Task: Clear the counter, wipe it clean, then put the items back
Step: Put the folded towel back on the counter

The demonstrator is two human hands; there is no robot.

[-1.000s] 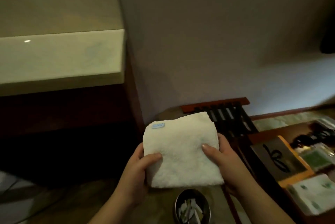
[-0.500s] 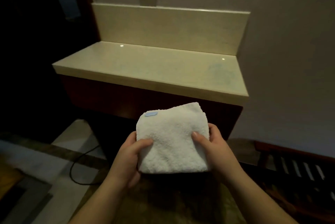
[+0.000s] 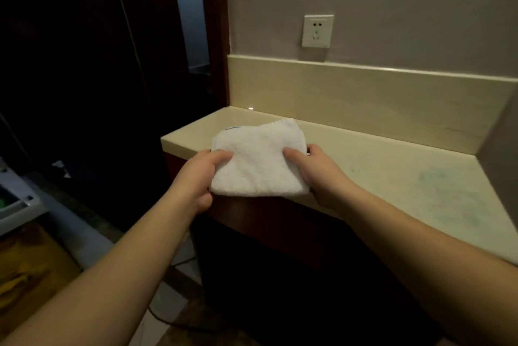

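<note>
A folded white towel (image 3: 259,162) with a small blue label at its far left corner is held flat over the left end of the cream stone counter (image 3: 392,172). My left hand (image 3: 197,177) grips the towel's left edge, thumb on top. On the other side my right hand (image 3: 319,172) grips its right edge the same way. The towel's near edge overhangs the counter's front. Whether the towel touches the counter top I cannot tell. A faint greenish smear (image 3: 445,194) marks the counter toward the right.
A cream backsplash (image 3: 364,93) runs behind the counter, with a white wall socket (image 3: 317,31) above it. A wall closes the counter's right end. Dark wood cabinet front (image 3: 280,261) lies below. A dark doorway is at the left, a cable (image 3: 168,320) on the floor.
The view has swung left from the floor items to the counter. Both hands have carried the towel up and forward over the counter's left end, keeping the same hold.
</note>
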